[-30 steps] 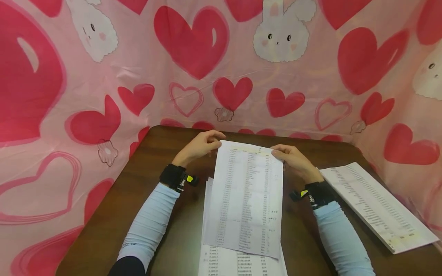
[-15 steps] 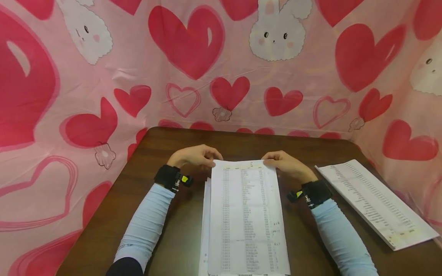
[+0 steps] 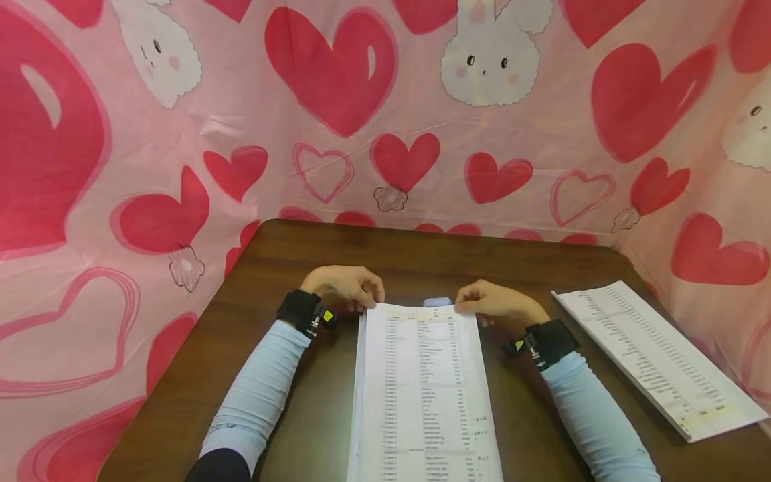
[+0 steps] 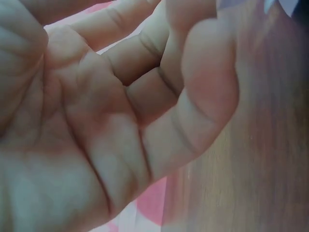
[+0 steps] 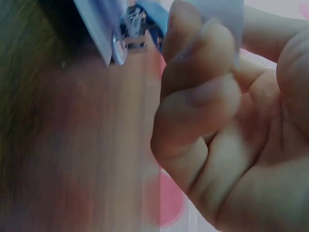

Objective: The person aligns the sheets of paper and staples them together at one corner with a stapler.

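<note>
A printed sheet of paper (image 3: 421,388) with columns of text lies over other sheets (image 3: 358,408), whose edges show along its left side. My left hand (image 3: 346,284) pinches its top left corner between thumb and fingers. At the top right corner, my right hand (image 3: 496,301) pinches the same sheet. In the left wrist view, curled fingers of the left hand (image 4: 120,111) hide most of the grip. The right wrist view shows the right hand's (image 5: 207,106) fingers curled at the paper (image 5: 219,14).
Just behind the sheet's top edge sits a small bluish object (image 3: 438,302); the right wrist view shows a blue thing with metal parts (image 5: 137,26), possibly a stapler. A stack of printed sheets (image 3: 656,361) lies at the right of the brown table (image 3: 313,415). A heart-patterned curtain (image 3: 409,87) hangs behind.
Both hands have lowered the sheet toward the person, from raised above the lower sheets to lying over them. The small bluish object has come into sight behind its top edge.
</note>
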The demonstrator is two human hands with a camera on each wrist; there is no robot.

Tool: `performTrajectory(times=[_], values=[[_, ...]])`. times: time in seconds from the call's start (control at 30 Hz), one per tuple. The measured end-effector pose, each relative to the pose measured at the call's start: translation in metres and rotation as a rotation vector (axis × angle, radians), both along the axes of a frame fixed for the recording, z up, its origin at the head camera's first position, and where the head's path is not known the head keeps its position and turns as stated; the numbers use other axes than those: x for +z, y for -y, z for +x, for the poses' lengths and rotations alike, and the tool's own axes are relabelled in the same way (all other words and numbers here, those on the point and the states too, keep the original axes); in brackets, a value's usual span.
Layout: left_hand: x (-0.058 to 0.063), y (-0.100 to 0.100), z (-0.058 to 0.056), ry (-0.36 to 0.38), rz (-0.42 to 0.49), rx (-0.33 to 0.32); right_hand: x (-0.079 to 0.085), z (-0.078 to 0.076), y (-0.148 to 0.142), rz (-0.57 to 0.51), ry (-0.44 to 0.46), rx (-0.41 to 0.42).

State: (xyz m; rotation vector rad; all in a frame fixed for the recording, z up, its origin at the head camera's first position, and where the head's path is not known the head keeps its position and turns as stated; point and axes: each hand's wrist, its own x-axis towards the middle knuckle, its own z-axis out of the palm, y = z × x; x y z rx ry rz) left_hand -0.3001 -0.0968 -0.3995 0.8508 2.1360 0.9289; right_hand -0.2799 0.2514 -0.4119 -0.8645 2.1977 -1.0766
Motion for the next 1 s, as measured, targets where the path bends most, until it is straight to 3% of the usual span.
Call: performTrajectory(times=[0.2,0.4,0.67,1.0], values=[[0.0,-0.001,0.0,0.019,-0.058,0.016,-0.002,0.001,0.001,0.058,0.007,0.016],[-0.005,-0.002,0.0,0.016,-0.128,0.032,-0.01,0.002,0.005,0.134,0.011,-0.055],[-0.012,-0.008,0.004,-0.007,-0.185,0.06,-0.025,-0.001,0.007,0.205,-0.063,-0.129],[-0.012,-0.01,0.002,-0.065,-0.253,0.112,-0.019,0.0,0.007,0.206,-0.085,-0.155]])
